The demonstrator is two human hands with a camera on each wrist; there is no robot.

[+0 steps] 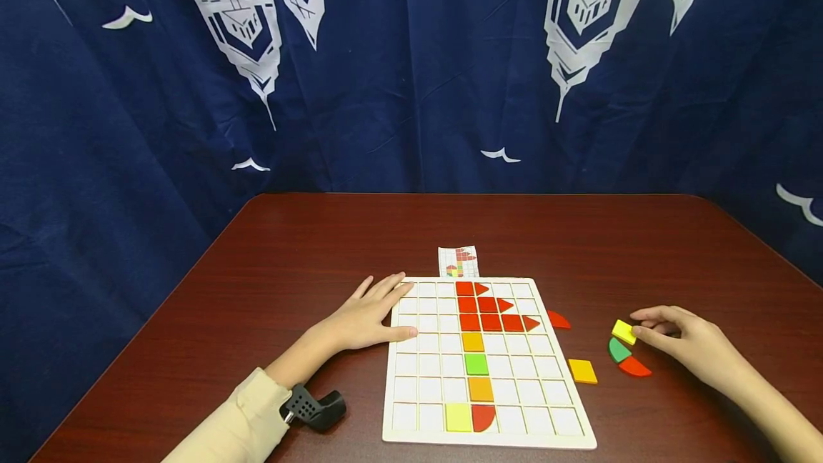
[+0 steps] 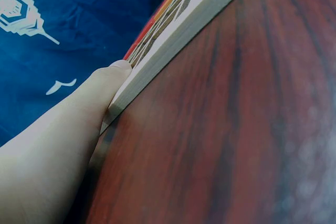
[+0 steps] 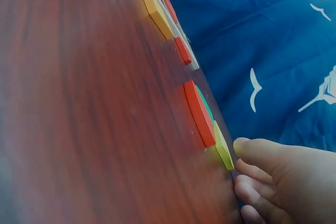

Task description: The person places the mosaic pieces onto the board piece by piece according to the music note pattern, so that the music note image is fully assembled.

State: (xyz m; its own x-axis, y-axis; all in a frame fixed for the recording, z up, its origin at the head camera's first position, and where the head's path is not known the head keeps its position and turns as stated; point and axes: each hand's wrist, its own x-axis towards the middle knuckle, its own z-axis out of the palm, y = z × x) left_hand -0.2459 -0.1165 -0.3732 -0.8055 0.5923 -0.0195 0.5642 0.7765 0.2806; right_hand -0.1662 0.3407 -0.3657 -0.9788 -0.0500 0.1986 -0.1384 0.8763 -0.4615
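My left hand (image 1: pixel 369 316) lies spread over the left edge of a white grid board (image 1: pixel 427 341), its fingertips and thumb on the rim. On the board, red squares and triangles form three rows above a column of orange and green squares. At the bottom are a light yellow square (image 1: pixel 459 418) and a red quarter-round piece (image 1: pixel 484 418). To the right, my right hand (image 1: pixel 688 341) hovers with loosely bent fingers at a yellow square (image 1: pixel 624 332). In the right wrist view, the thumb tip (image 3: pixel 241 145) is just beside that square (image 3: pixel 223 148).
Next to the yellow square lie a green piece (image 1: pixel 619 350) and a red one (image 1: pixel 635 366). An orange-yellow square (image 1: pixel 582 371) and another red piece (image 1: pixel 559 320) are by the board's right edge. A printed pattern card (image 1: pixel 458 261) pokes out behind the board.
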